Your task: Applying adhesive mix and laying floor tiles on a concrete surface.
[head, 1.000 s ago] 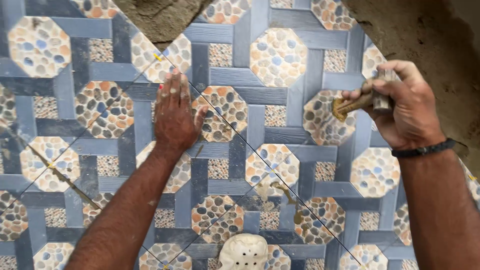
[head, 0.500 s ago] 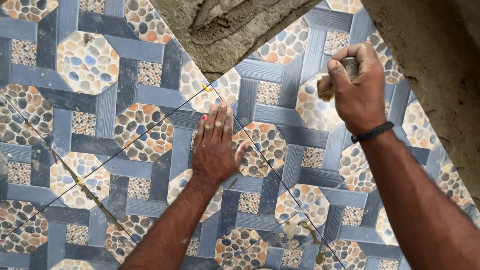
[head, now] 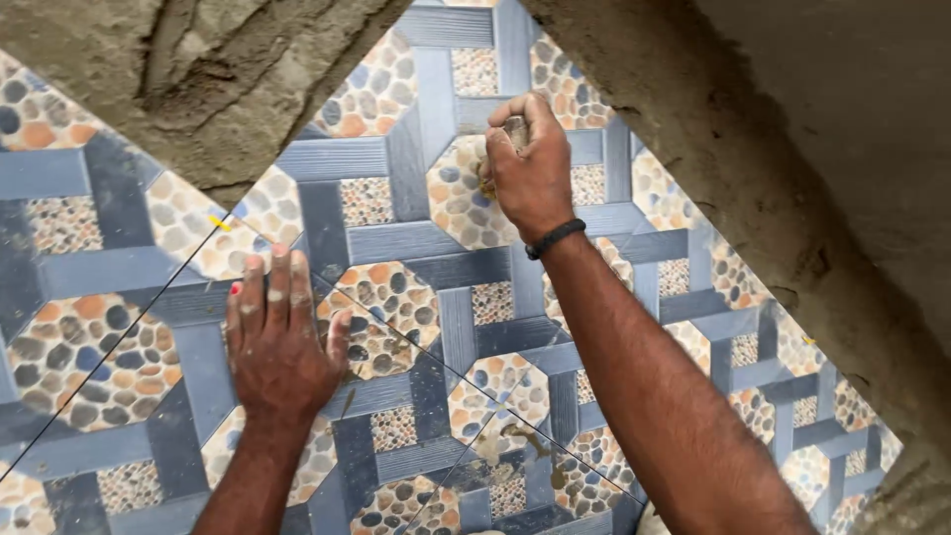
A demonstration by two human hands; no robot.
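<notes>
Your left hand (head: 282, 342) lies flat, fingers spread, on the blue pebble-patterned floor tile (head: 396, 297); keep it pressed there. Your right hand (head: 530, 168) grips 1 small metal-headed tool (head: 515, 129) fisted; tap lightly near the mortar edge (head: 693, 139).

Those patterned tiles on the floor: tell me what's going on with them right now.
A person is kneeling over blue patterned floor tiles printed with pebble-filled octagons. The left hand lies flat, fingers spread, across the joint where tiles meet. The right hand, with a black wristband, is closed around a small tool held against the upper tile; most of the tool is hidden in the fist. Bare grey mortar shows at the top left and along the right side. Small yellow spacers sit in the joints.
</notes>
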